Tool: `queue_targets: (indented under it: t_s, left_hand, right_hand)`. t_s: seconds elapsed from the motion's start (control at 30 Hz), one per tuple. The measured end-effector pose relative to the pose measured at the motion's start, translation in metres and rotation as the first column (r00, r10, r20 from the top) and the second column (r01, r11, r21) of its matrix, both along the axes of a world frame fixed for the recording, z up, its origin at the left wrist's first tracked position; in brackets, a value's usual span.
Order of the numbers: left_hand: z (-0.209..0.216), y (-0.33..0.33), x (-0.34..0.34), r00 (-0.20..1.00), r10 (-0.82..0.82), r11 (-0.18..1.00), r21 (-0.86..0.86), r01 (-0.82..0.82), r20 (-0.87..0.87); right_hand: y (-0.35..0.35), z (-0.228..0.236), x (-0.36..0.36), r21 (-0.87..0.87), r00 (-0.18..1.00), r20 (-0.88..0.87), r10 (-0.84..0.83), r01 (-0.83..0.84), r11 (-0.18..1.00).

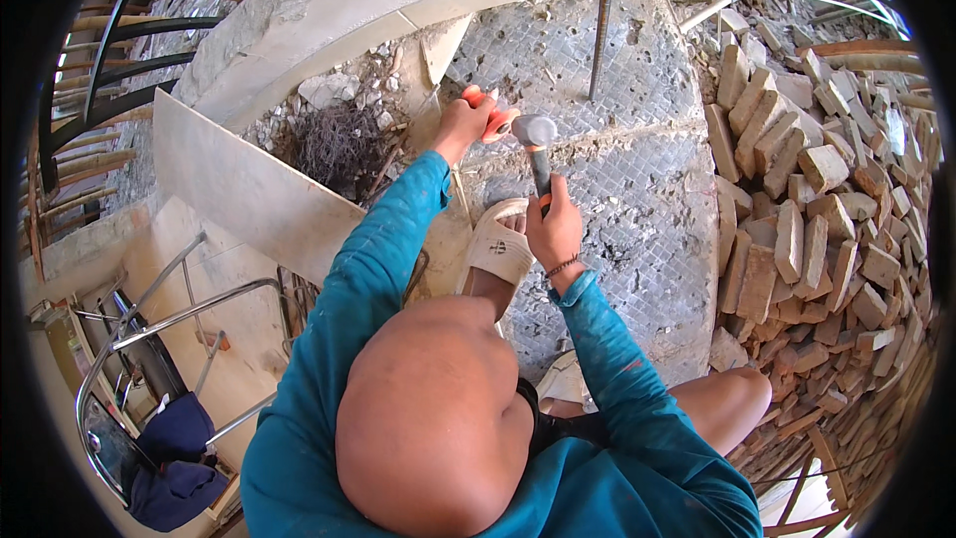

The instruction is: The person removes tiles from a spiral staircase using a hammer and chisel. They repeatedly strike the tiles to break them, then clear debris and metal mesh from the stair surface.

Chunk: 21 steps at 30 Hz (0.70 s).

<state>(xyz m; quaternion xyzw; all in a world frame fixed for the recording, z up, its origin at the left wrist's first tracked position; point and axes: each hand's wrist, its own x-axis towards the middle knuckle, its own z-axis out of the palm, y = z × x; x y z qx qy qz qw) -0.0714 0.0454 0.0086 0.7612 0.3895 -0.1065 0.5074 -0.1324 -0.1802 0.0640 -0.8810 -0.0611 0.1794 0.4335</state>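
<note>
My left hand [464, 123] is closed around the orange-red grip of what looks like a chisel with a hand guard [500, 126]. Its metal shaft cannot be made out. In my right hand [556, 231] is a hammer [539, 161] with a rounded grey head and a black-and-orange handle. The hammer head is right beside the orange guard; whether they touch is unclear. Both hands are over a chipped floor of small grey patterned tiles [637, 209], scattered with rubble. My sandalled foot [501, 242] rests just below the left hand.
A heap of bricks [797, 229] lines the right side. A steel bar [603, 20] stands upright beyond my hands. On the left, a pale panel [249, 184] leans by a tangle of dark wire [337, 151] and rubble. A metal-framed chair [149, 339] is farther left.
</note>
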Motion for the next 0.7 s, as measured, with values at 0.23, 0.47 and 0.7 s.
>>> queue_targets:
  t_s: [0.23, 0.47, 0.7]
  left_hand:
    - [-0.007, 0.001, 0.006, 0.987, 0.063, 0.996, 0.064, -0.054, -0.145]
    - [-0.024, 0.003, 0.005, 0.990, 0.139, 0.971, -0.191, -0.144, -0.037]
    - [-0.027, -0.003, 0.005, 0.976, 0.213, 0.960, -0.177, -0.217, -0.040]
  right_hand:
    - [0.005, -0.005, 0.010, -0.071, 0.974, -0.190, 0.123, -0.138, 0.988]
    - [-0.010, 0.001, 0.004, 0.350, 0.842, -0.539, -0.014, 0.239, 0.906]
    - [0.043, 0.029, 0.005, 0.198, 0.279, -0.933, -0.227, 0.926, 0.322]
